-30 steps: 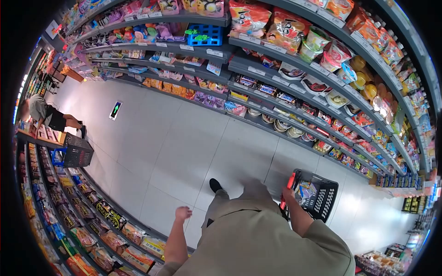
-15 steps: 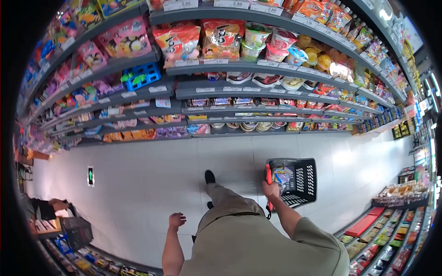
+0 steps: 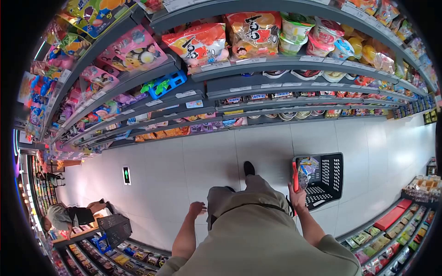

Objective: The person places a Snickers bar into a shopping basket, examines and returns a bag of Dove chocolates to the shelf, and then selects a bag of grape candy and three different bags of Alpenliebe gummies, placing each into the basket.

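I stand in a shop aisle facing shelves of snacks. My right hand (image 3: 297, 195) grips the red handle of a black shopping basket (image 3: 328, 191) that hangs at my right side, with a colourful packet (image 3: 307, 168) inside it. My left hand (image 3: 197, 209) hangs free at my left side above the floor, fingers apart and holding nothing. One foot in a black shoe (image 3: 249, 168) is set forward on the pale tiles.
Grey shelves (image 3: 258, 64) hold bagged snacks, cup noodles and chocolate bars ahead. A blue crate (image 3: 165, 83) sits on a shelf at left. A person (image 3: 69, 216) with a dark basket (image 3: 114, 227) bends at lower left. A green arrow sign (image 3: 126, 175) marks the floor.
The view has swung so the shelves sit closer and higher. The basket has shifted right and forward with my right hand. The other person now appears lower left.
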Tool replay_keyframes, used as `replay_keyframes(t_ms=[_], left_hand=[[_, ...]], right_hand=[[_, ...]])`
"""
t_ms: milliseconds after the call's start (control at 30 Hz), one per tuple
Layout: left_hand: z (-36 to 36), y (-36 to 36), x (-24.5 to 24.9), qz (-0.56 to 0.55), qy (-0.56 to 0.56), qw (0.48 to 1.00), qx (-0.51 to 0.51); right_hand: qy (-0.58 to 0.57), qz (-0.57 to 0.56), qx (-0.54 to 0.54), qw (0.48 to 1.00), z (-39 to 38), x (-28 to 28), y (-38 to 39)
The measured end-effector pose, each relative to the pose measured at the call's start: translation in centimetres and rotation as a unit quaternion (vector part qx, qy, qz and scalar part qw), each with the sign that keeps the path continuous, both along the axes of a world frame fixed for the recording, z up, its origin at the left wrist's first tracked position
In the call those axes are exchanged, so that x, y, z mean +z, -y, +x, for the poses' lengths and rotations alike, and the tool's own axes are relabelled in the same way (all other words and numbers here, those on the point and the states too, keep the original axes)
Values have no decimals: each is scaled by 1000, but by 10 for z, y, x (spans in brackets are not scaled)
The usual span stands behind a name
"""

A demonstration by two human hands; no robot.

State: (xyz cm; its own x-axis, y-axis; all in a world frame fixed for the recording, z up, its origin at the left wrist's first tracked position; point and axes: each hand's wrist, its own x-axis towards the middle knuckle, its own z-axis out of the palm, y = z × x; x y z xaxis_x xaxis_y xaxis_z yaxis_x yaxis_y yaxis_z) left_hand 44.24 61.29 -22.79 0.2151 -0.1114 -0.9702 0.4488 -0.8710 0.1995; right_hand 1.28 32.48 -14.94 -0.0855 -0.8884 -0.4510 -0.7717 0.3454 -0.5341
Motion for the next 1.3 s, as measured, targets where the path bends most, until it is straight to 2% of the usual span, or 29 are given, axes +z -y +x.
replay_keyframes(t_ms=[100, 133, 167, 200, 233, 300, 400, 500, 600, 667, 700, 767, 867, 1100, 1167, 1300], left_hand=[[28, 42, -7, -87, 41, 994, -46], [33, 64, 10, -125, 49, 990, -50], [50, 69, -14, -179, 70, 969, -154], [56, 92, -3, -144, 67, 983, -93], [63, 112, 8, -145, 66, 982, -96], [80, 136, 12, -180, 98, 964, -171], [104, 155, 25, -206, 87, 958, -181], [137, 142, 15, -210, 66, 953, -209], [179, 111, -10, -182, 30, 948, -260], [208, 77, -28, -108, 19, 955, -274], [224, 56, -40, -106, 12, 953, -283], [253, 30, -52, 17, -10, 938, -346], [280, 14, -48, 48, 2, 918, -394], [274, 49, -15, -61, 53, 929, -362], [260, 59, -5, -103, 66, 939, -320], [224, 53, 3, -93, 72, 930, -347]], right_hand=[[-23, 37, 10, 999, 15, 19, -9], [-12, 46, 3, 999, 18, 18, -14], [-8, 43, 6, 999, 20, 14, -21], [-12, 51, 11, 999, 29, 21, -26], [-16, 57, 15, 998, 38, 30, -30], [-26, 62, 23, 997, 46, 16, -43], [-51, 63, 31, 996, 73, 21, -61], [-109, 112, 19, 988, 94, 29, -81], [-137, 94, 67, 984, 110, 29, -94], [-159, 104, 84, 978, 116, 26, -107], [-167, 109, 84, 976, 119, 28, -109], [-184, 107, 112, 971, 122, 33, -118], [-221, 135, 124, 958, 121, 33, -135], [-210, 150, 204, 944, 124, 42, -193], [-227, 152, 205, 940, 114, 35, -211], [-207, 94, 239, 944, 88, 30, -240]])
